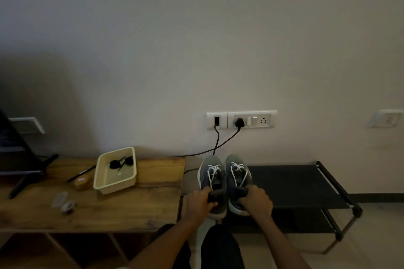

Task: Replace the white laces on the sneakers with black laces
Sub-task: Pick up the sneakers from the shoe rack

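Two grey-blue sneakers, the left one and the right one, sit side by side with toes toward the wall, between the table and the rack. Both carry white laces, loosened near the top. The left hand grips the heel of the left sneaker, fingers curled into its opening. The right hand grips the heel of the right sneaker the same way. Whether the soles rest on anything cannot be told. The black laces lie bundled at the far end of a cream tray on the wooden table, well left of the sneakers. A pen lies just left of the tray. On the wall behind, a socket panel holds two plugs, and their cables hang down behind the sneakers
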The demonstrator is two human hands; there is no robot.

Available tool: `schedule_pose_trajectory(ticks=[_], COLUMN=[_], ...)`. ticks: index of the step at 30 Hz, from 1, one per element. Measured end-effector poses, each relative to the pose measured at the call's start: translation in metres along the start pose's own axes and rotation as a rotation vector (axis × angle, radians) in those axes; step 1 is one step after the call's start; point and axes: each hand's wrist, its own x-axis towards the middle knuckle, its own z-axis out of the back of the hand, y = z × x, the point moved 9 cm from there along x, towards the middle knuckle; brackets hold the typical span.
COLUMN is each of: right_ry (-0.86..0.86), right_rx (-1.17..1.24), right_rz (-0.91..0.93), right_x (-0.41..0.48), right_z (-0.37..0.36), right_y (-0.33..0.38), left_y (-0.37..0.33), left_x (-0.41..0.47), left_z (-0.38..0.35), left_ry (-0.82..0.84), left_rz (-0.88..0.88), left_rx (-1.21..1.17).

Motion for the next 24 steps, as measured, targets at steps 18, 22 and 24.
schedule_pose_trajectory(ticks=[18, 22, 24], right_ry=[0.079, 0.127, 0.148], right_rx=[-0.020, -0.050, -0.061], right_rz=[0.279, 0.312, 0.312], right_x=[-0.074, -0.074, -0.072], right_z=[-0.090, -0.121, -0.137], right_y=[0.153, 0.172, 0.176], left_y=[0.152, 0.185, 0.198], left_x=[-0.100, -0.106, -0.106], left_z=[0.073, 0.073, 0.071], left_ry=[-0.160, -0.151, -0.158], left_rz=[0.228, 0.308, 0.322], left_rx=[0.039, 0.001, -0.015])
